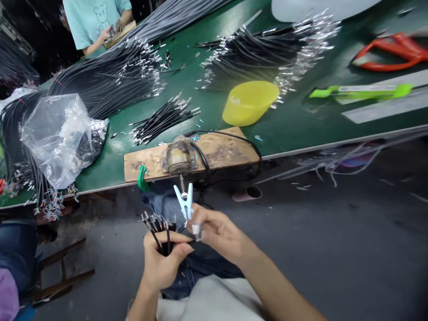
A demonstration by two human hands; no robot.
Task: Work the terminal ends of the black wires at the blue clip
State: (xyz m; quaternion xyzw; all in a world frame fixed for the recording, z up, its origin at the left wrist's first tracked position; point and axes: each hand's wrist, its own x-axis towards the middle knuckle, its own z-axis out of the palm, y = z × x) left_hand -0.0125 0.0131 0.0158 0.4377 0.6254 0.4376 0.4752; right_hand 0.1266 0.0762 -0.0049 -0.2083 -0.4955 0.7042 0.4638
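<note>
My left hand [163,263] is closed around a bundle of short black cables [167,234], their stripped, silvery ends pointing up. My right hand [217,232] pinches at the lower end of a light blue clothespin [185,203], beside the bundle. A small whitish piece [196,229] shows at its fingertips; its kind is unclear. Just above the clothespin, a thin metal shaft [182,182] points towards me from a small worn motor [179,157]. Whether shaft and clothespin are joined, I cannot tell. The motor sits on a wooden board [227,149] at the table edge.
A green clamp [142,178] sits at the board's edge. On the green table lie loose black cables [163,118], a yellow ring [250,102], a plastic bag [60,138], orange-handled scissors [391,52] and a green cutter [361,91]. A co-worker [96,22] works across; a stool [63,272] stands left.
</note>
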